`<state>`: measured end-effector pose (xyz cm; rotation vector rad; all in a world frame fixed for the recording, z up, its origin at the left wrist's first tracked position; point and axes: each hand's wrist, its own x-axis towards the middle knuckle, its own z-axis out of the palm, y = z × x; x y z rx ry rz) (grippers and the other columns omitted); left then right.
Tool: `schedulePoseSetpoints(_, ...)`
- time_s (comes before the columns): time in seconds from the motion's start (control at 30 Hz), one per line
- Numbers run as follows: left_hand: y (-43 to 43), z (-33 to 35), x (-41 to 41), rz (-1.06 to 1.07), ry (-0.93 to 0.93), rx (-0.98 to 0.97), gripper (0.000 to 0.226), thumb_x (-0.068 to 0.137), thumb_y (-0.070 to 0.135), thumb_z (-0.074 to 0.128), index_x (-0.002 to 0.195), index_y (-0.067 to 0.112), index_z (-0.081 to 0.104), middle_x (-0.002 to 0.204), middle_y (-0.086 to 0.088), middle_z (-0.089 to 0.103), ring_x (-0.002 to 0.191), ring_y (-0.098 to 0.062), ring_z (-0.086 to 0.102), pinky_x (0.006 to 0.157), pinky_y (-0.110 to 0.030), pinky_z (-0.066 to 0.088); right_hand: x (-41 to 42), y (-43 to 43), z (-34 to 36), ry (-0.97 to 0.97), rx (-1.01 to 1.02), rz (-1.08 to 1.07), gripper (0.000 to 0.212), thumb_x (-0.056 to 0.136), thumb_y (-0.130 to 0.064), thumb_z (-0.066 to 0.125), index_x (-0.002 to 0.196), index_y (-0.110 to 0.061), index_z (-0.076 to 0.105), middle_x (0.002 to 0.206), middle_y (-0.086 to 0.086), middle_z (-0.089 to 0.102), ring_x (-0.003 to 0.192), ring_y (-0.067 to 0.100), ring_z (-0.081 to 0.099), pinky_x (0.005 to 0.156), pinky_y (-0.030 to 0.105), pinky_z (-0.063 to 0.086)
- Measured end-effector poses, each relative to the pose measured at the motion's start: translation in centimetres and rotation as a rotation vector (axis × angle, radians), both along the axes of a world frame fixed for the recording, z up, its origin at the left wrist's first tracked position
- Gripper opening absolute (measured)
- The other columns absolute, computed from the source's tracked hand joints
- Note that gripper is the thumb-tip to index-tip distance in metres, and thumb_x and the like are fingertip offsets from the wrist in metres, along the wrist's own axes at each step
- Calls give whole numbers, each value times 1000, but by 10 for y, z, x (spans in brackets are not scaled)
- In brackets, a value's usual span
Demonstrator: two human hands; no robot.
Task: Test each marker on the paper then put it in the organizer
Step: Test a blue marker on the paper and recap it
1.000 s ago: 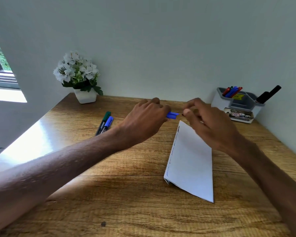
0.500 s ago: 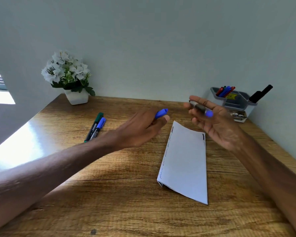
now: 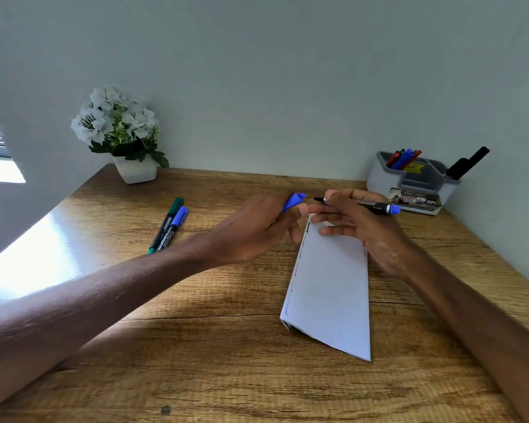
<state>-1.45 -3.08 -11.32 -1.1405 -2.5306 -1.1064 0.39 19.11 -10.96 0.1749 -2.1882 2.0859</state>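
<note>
uncapped marker (image 3: pixel 373 206): right hand (image 3: pixel 359 228) is pinching it over the far edge of the paper (image 3: pixel 330 288), tip pointing left. blue cap (image 3: pixel 293 203): left hand (image 3: pixel 257 235) is gripping it just beside that tip. organizer (image 3: pixel 379 180): sitting at the far right corner. green marker (image 3: pixel 169 219) and capped blue marker (image 3: pixel 176 225): lying together, well left. table (image 3: pixel 226 361): bare wood running to the near edge.

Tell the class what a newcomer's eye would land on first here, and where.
At the centre, the left hand pinches a blue plastic cap and the right hand holds an uncapped black-barrelled marker, above a folded white paper sheet. A grey plastic organizer stands at far right.
</note>
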Motion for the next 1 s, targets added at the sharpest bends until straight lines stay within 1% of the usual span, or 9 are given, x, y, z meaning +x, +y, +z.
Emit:
schedulePoseSetpoints(0.07,0,2,2,-44,5,16,28,110,32,41,99,13,57,83,11,77,63,-17,62,61,-30,46,1,-1,-1,-3,-1,-30,26,96,-21,68,111,0,70,98,18,79,92,35,77,78,39,65)
schedulePoseSetpoints(0.17,1,4,2,-75,7,8,21,110,27,42,107,10,54,83,10,77,66,-14,65,62,-27,47,1,-4,-3,-5,13,-47,25,95,-21,70,109,0,72,97,19,78,90,33,78,79,38,64)
schedulePoseSetpoints(0.27,-1,5,2,-43,-8,3,31,110,27,45,96,6,62,74,22,69,63,-13,58,59,-27,44,1,-5,-4,-3,10,-50,23,95,-19,70,109,-1,72,96,19,79,90,33,78,81,39,64)
schedulePoseSetpoints(0.4,-1,3,6,-27,-51,28,27,104,35,56,89,12,60,74,0,59,61,-15,51,55,-29,42,2,-5,-5,3,13,-55,21,95,-17,70,109,-2,72,95,18,79,90,33,77,81,39,64)
schedulePoseSetpoints(0.47,2,2,7,-24,-79,-73,23,95,41,69,94,22,57,90,14,65,78,-4,60,60,-17,48,1,-5,-5,3,8,-62,22,95,-18,71,110,-1,73,95,18,79,90,33,78,81,39,64)
schedulePoseSetpoints(0.53,4,-2,5,-5,-80,-185,33,87,42,78,105,23,58,98,24,62,90,9,58,67,-9,47,0,-4,-6,7,13,-78,23,93,-20,73,108,-3,74,93,18,79,89,34,77,79,39,65)
schedulePoseSetpoints(0.67,3,-3,3,5,-48,-201,41,83,39,83,108,16,60,87,30,56,83,22,52,67,-1,41,0,-2,-9,34,83,-79,19,89,-19,77,104,-7,79,89,16,79,85,34,77,74,38,65)
schedulePoseSetpoints(0.9,-1,1,-5,-36,-76,-200,48,79,43,85,114,18,66,86,49,57,88,15,58,72,-5,43,-11,1,-8,-5,144,-43,16,87,-4,77,103,-4,78,89,20,77,80,31,75,71,39,65)
schedulePoseSetpoints(1.0,-5,2,-9,-45,-117,-172,53,76,39,89,114,10,67,86,35,64,87,15,61,69,-4,46,-18,-2,-11,50,231,-104,5,87,-1,75,88,-5,77,81,21,74,67,24,69,59,35,64)
